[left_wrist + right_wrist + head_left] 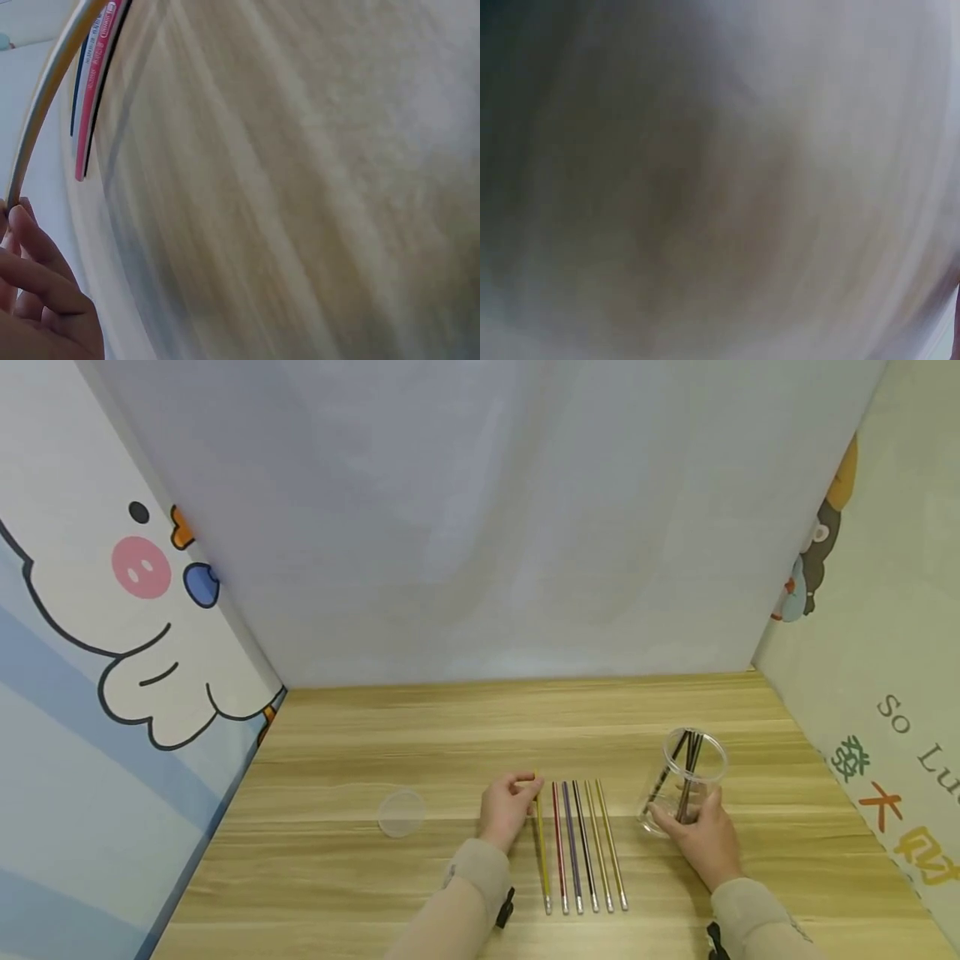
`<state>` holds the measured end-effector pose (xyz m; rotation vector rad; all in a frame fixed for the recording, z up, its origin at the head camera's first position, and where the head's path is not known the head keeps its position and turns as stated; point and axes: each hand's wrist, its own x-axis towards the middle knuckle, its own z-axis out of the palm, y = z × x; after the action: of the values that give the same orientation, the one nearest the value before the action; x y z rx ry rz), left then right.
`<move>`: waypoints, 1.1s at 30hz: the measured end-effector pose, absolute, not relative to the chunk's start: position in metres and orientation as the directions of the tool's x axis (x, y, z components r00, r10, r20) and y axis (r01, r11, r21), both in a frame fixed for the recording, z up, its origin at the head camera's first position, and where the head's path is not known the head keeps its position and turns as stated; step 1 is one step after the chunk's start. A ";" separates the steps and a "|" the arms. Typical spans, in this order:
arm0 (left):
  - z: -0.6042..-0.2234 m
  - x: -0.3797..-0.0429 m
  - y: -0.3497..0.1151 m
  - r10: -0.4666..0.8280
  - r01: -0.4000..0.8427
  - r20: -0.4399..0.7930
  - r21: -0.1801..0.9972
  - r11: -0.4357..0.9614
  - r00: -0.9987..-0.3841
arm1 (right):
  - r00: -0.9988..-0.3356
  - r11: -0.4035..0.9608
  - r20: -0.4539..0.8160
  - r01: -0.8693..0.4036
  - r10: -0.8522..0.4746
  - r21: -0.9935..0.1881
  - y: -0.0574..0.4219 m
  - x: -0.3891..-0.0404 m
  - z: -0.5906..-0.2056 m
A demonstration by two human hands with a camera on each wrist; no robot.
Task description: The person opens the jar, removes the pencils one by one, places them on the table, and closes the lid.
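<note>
My left hand [506, 810] pinches the far end of a yellow pencil [543, 860] between thumb and fingertips. In the left wrist view that pencil [45, 90] looms large, its tip between the fingers. To its right lie a red pencil [559, 852], a purple one [572, 843], a dark one [586, 845] and two gold ones [598, 843], side by side, silver ends toward me. My right hand [708, 845] grips a clear plastic cup [722, 768] low on its side. Several dark sticks [687, 768] lean inside the cup. The right wrist view is blurred.
A round translucent disc [401, 813] lies flat on the wooden table [337, 735], left of the left hand. A pale grey backdrop [480, 568] rises behind the table. Printed cartoon panels [90, 710] flank it on both sides.
</note>
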<state>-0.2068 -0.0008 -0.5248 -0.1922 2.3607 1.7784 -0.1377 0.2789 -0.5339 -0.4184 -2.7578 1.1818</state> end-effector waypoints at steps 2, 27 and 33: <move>-0.526 -0.208 0.001 0.007 -0.213 -0.226 0.929 0.302 -0.974 | -0.957 0.665 -0.005 0.205 0.289 -0.718 0.279 -0.138 -0.533; -0.536 -0.216 0.011 -0.053 -0.249 -0.272 0.762 0.598 -0.961 | -0.958 0.681 0.017 0.192 0.288 -0.707 0.280 -0.139 -0.536; -0.535 -0.217 0.013 -0.067 -0.248 -0.267 0.738 0.628 -0.961 | -0.958 0.679 0.013 0.194 0.287 -0.709 0.280 -0.139 -0.535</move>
<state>-0.2168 0.0132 -0.5347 -0.2587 2.6366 1.2430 -0.1387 0.2799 -0.5350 -0.3974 -2.7640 1.1452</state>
